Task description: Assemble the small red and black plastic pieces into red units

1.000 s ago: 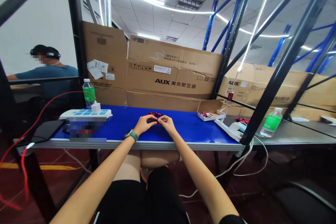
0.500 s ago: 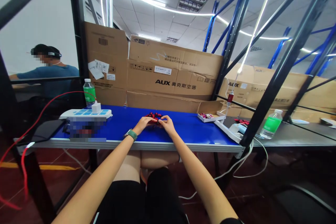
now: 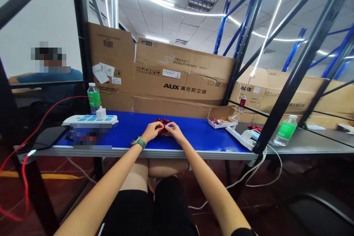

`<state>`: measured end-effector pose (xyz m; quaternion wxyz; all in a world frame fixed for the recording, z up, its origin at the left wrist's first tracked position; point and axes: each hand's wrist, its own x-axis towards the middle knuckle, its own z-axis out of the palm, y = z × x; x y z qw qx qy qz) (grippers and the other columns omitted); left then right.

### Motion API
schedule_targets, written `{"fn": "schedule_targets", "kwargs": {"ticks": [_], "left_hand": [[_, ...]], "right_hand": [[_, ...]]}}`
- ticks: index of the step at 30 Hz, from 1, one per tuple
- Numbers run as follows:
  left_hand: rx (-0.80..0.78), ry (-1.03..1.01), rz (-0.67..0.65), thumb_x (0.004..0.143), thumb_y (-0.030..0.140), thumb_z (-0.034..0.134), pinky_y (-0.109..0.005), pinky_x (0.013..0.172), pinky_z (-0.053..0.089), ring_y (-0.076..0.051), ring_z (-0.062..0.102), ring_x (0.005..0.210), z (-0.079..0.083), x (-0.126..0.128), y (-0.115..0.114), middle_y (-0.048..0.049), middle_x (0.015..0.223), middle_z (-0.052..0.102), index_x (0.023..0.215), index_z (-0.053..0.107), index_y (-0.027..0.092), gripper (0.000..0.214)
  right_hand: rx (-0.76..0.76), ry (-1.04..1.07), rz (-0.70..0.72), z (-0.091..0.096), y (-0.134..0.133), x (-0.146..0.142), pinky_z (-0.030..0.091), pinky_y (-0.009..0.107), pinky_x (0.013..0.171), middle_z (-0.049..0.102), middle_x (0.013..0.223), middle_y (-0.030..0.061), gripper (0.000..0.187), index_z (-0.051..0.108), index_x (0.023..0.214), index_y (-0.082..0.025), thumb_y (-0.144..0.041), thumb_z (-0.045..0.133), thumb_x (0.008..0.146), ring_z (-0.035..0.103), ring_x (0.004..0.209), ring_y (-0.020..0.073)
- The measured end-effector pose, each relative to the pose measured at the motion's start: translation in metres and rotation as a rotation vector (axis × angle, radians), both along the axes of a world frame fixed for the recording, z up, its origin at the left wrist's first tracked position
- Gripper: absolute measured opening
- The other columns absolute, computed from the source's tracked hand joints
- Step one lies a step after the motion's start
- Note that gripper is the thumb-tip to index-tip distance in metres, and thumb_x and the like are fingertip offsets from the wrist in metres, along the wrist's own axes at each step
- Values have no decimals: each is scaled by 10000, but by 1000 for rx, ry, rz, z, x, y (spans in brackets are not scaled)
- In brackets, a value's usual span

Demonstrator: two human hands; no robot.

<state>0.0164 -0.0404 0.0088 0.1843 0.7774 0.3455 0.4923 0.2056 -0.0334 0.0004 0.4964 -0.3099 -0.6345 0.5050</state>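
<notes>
A small, bunched red-and-black piece (image 3: 163, 121), which looks like cloth, lies on the blue tabletop (image 3: 193, 138) between my two hands. My left hand (image 3: 152, 131), with a green-strapped watch at the wrist, pinches it from the left side with thumb and fingers. From the right, my right hand (image 3: 176, 131) closes thumb and fingertips on it as well. The fingers cover much of the piece, so its exact kind cannot be made out.
A white power strip (image 3: 106, 119) and green-labelled bottle (image 3: 94, 97) stand left, beside a black pad (image 3: 49, 137). To the right sits an open small box (image 3: 218, 125) of little pink and red items. Cardboard (image 3: 179, 103) walls the back; a person (image 3: 49, 84) sits beyond.
My fingers have shifted slightly on the red-and-black piece. The left fingertips now curl in more, and the hands stay in nearly the same place.
</notes>
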Motion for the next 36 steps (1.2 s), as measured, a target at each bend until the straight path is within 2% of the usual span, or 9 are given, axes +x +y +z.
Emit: {"fn": "schedule_targets", "kwargs": {"ticks": [4,9,12,15,21,25,28,32,36], "left_hand": [[57,72,13,828,191,547,-275,763,465,-167,610,770,2,1,0,-9,798,677,827,621,183,75],[63,-62,65,879,222,489,-282,804,476,-165,617,835,-1,-1,7,-17,895,668,888,571,194,88],[35,-122,41,877,279,539,-293,814,496,-175,641,854,-3,-2,9,-27,910,672,913,577,198,96],[14,-132,11,874,358,589,-302,818,517,-183,665,861,-2,0,4,-40,933,688,955,603,198,179],[-45,-120,-114,709,411,789,-312,763,552,-181,683,774,3,3,-8,-40,919,711,963,605,195,381],[18,-118,-9,724,361,760,-293,736,534,-176,664,748,4,1,-6,-23,834,699,848,628,192,247],[59,-108,78,764,316,691,-289,751,516,-179,653,753,3,-1,-3,-22,789,693,764,645,187,136],[84,-67,138,773,259,648,-280,728,499,-165,623,704,2,-2,-1,-8,748,671,759,643,188,73],[145,-49,180,772,228,634,-303,786,502,-186,627,784,5,-4,-3,-36,833,685,788,653,195,42]], "right_hand": [[-78,41,78,1,-1,-1,585,316,684,698,762,-27,559,501,982,-230,-473,865,634,709,672,173],[-72,102,136,4,-5,0,581,338,771,674,787,-34,533,543,1013,-222,-447,861,649,683,693,145],[-71,155,101,3,-5,-1,573,351,795,664,803,-39,501,545,1027,-236,-456,835,682,666,696,134],[-92,184,58,1,-3,-1,565,350,751,678,884,-22,483,513,1047,-257,-501,783,730,684,734,158],[-63,101,-76,0,0,-2,527,274,634,682,921,3,449,505,1068,-255,-585,665,810,657,736,159],[-57,114,-14,0,-1,-2,524,284,599,690,938,15,487,473,1087,-257,-608,658,806,664,683,162],[-51,126,10,1,-2,-3,473,245,520,672,842,-10,517,489,1054,-235,-626,679,773,596,541,116],[-48,71,-13,2,-2,-4,338,184,433,633,730,-28,512,556,958,-187,-615,717,727,439,449,51],[25,19,-51,2,-1,-4,361,198,441,657,731,-9,514,588,952,-180,-611,729,710,456,466,65]]}}
